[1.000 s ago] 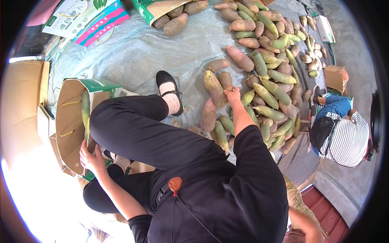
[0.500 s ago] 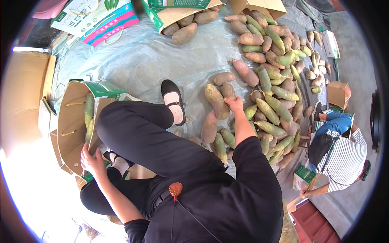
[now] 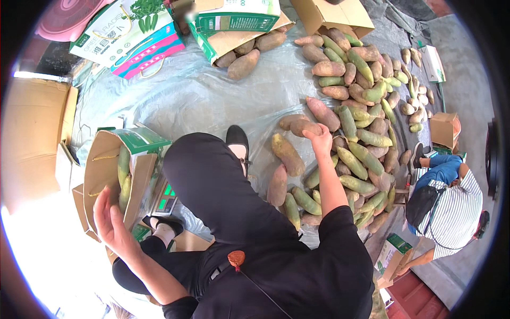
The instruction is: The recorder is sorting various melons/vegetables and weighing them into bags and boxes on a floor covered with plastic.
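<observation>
My right hand (image 3: 320,141) grips a brownish-pink radish (image 3: 304,127) at its near end, fingers closed round it. That radish lies against another brownish one (image 3: 289,121) at the edge of a big heap of green and earthy radishes (image 3: 366,127). Nearby on the sheet rests a tan-green radish (image 3: 287,154). My left hand (image 3: 112,226) is open, fingers apart, at the near edge of an open cardboard box (image 3: 141,186). Green radishes (image 3: 123,173) stand inside the box along its wall.
A scale (image 3: 168,201) with a lit green display is beside the box. Plastic sheeting (image 3: 212,101) covers the floor. Farther off are a tipped box (image 3: 236,24) of radishes and a printed carton (image 3: 143,42). A person in a striped shirt (image 3: 451,212) bends at the right beside cartons.
My right hand has shifted slightly up and right, tilting the radish it holds. My left hand has opened and lifted at the box edge. My raised knee has swung right, revealing the scale.
</observation>
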`<move>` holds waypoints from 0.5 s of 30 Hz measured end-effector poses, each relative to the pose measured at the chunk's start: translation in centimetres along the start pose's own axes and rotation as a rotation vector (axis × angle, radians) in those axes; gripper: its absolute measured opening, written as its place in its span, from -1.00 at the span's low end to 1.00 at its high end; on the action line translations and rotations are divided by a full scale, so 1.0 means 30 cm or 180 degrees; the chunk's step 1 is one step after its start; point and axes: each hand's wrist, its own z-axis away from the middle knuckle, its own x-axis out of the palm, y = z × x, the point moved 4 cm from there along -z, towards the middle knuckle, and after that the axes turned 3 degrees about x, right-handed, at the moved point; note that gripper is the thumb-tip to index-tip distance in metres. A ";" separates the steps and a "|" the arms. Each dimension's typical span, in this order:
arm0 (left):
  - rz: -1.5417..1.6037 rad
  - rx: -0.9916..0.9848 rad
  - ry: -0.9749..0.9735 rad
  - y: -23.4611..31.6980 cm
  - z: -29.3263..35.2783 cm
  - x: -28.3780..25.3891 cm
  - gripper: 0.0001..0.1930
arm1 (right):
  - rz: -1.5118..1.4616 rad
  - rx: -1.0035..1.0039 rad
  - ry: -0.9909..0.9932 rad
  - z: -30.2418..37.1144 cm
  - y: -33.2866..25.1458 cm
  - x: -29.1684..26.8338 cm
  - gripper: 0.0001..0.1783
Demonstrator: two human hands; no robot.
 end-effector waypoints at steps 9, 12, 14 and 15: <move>0.1727 -0.0972 -0.1997 0.089 -0.334 0.693 -0.60 | 0.0694 -0.1437 -0.0119 -0.183 -0.421 0.228 -0.33; 0.2303 -0.1694 -0.2508 0.013 -0.398 0.942 -0.57 | 0.0945 -0.1775 -0.0018 -0.237 -0.511 0.305 -0.41; 0.2475 -0.1981 -0.2645 -0.062 -0.426 1.086 -0.53 | 0.1056 -0.1971 -0.0106 -0.261 -0.554 0.364 -0.44; 0.2406 -0.2117 -0.2718 -0.097 -0.428 1.154 -0.51 | 0.1028 -0.1971 -0.0107 -0.275 -0.554 0.386 -0.44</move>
